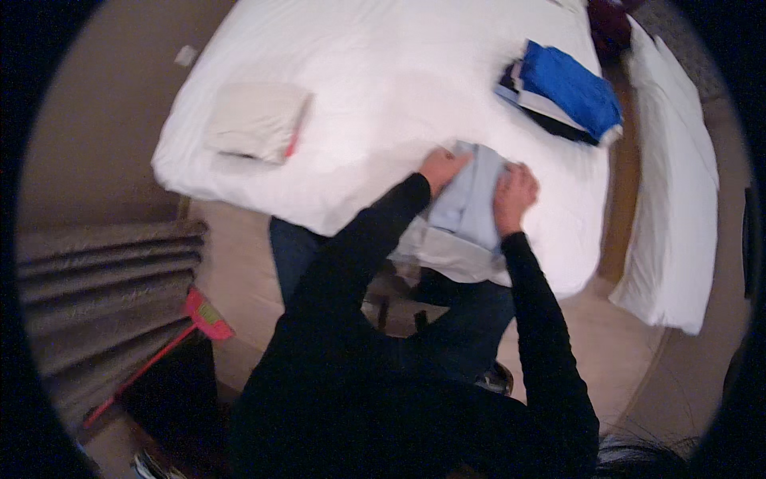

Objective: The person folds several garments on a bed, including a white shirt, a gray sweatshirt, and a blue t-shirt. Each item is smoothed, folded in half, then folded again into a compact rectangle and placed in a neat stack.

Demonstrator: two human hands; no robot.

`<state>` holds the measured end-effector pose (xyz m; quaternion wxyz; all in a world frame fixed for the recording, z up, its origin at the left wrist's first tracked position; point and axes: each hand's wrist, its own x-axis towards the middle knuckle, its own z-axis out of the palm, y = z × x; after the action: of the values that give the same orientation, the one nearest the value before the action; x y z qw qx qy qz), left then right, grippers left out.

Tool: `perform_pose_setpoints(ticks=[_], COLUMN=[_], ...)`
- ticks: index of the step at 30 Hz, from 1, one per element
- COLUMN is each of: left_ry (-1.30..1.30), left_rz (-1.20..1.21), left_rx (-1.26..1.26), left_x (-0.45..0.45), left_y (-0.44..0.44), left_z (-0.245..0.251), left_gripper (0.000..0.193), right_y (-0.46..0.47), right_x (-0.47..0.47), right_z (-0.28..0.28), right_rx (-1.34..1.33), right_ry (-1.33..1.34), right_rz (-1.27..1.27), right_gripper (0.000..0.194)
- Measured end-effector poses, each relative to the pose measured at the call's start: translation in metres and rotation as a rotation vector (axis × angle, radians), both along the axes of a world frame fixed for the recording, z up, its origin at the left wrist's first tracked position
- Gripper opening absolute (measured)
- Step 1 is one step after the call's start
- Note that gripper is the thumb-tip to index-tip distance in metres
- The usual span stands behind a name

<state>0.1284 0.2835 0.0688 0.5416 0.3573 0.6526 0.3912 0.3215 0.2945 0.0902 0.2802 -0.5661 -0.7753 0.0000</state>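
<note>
A pale blue-grey folded garment [470, 197] lies near the front edge of the white-covered bed [383, 114], directly before me. My left hand [443, 168] grips its upper left edge, the thumb lying over the cloth. On the opposite side, my right hand [516, 194] holds the right edge with curled fingers. Some blur hides the exact finger contacts. Below the garment, a whitish fold of cloth [458, 257] hangs at the bed's front edge, close to my knees.
A folded beige cloth stack [257, 120] with a red edge sits on the bed's left. Blue and dark folded clothes [565, 90] are piled at right. Beyond the bed's right side stands a white pillow or bedding [670, 197]. A red broom [206, 314] leans at lower left, beside brown ridged upholstery or steps [108, 293].
</note>
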Motion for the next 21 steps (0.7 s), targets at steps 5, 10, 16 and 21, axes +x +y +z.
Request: perform_pose_setpoints(ticks=[5,10,16,21], left_ry=[-0.433,0.166,0.596,-1.079], left_rz=[-0.105,-0.41,-0.508,0.178], left_rx=[0.007,0.262,0.538,0.174], left_x=[0.008,0.012,0.01,-0.012], left_y=[-0.073,-0.085,-0.091,-0.145], left_z=[0.012,-0.011,0.002,0.062], left_gripper=[0.06,0.044,0.03,0.035], right_y=[-0.034,-0.056,-0.054,-0.115], right_x=[-0.022,-0.042,0.003,0.057], right_z=[0.016,-0.006,0.009,-0.009], right_rx=[0.029,0.019,-0.218,-0.443], right_ry=[-0.097,-0.205,0.394,1.179], right_rz=[0.099,0.09,0.203,-0.262], right_gripper=[0.051,0.051,0.038,0.032])
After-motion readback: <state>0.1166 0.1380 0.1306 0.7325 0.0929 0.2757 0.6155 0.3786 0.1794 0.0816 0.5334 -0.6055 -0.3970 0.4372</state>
